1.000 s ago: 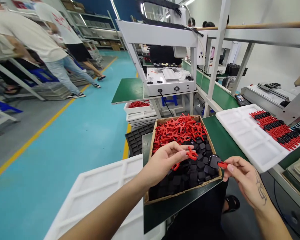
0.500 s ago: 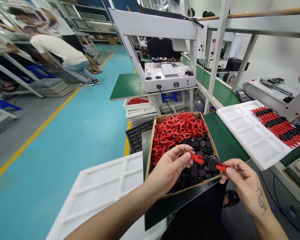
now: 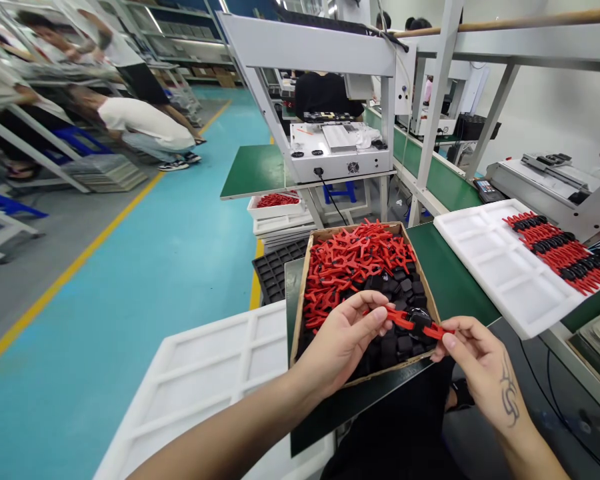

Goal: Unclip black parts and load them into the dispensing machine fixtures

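Note:
Between my two hands is a watch-like piece [image 3: 420,323] with a dark, shiny middle and a red, strap-like arm on each side. My left hand [image 3: 349,333] pinches the left red arm between thumb and fingers. On the other side, my right hand [image 3: 473,350] grips the tip of the right red arm. The piece is held over the near right part of a cardboard box [image 3: 434,293]. Loose red forked pieces [image 3: 355,257] fill the back and left of the box, and small black blocks [image 3: 403,290] lie at its front right. My left hand covers some of the contents.
A white tray [image 3: 485,250] at right carries rows of similar red-and-black pieces. Another white divided tray [image 3: 205,373] is at lower left. Black trays [image 3: 280,270] are stacked behind the box. A white machine [image 3: 340,153] stands ahead; a person [image 3: 143,127] crouches far left.
The held piece has turned and shifted slightly left, its dark middle now seen more edge-on. My right hand has moved a little left with it. The far person has bent lower into a crouch.

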The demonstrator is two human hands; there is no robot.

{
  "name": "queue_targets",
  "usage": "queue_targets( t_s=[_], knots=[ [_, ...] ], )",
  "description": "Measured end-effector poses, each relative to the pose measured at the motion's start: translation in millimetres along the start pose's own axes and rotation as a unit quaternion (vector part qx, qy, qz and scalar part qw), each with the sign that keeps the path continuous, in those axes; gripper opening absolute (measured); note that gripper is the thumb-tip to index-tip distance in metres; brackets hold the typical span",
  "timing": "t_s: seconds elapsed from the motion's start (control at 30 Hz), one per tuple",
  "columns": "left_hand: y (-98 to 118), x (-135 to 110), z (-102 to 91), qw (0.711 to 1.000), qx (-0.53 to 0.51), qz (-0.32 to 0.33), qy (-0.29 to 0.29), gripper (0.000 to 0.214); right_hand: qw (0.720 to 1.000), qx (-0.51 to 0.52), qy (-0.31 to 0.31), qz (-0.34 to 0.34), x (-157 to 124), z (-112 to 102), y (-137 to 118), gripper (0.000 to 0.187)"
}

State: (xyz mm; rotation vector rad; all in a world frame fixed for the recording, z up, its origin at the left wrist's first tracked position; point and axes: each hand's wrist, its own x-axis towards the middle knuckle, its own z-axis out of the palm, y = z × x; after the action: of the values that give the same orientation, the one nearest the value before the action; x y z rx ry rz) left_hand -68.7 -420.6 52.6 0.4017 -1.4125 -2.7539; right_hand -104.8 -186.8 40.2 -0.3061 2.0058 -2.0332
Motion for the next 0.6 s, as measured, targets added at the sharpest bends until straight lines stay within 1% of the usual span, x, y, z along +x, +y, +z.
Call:
queue_targets(
  t_s=[0.6],
  knots=[
    [-2.2,0.6,0.0,1.000,0.010,0.003,-0.015,0.035,1.000,0.023,-0.010,-0.007,-1.8,-2.1,2.3,0.029]
  ],
)
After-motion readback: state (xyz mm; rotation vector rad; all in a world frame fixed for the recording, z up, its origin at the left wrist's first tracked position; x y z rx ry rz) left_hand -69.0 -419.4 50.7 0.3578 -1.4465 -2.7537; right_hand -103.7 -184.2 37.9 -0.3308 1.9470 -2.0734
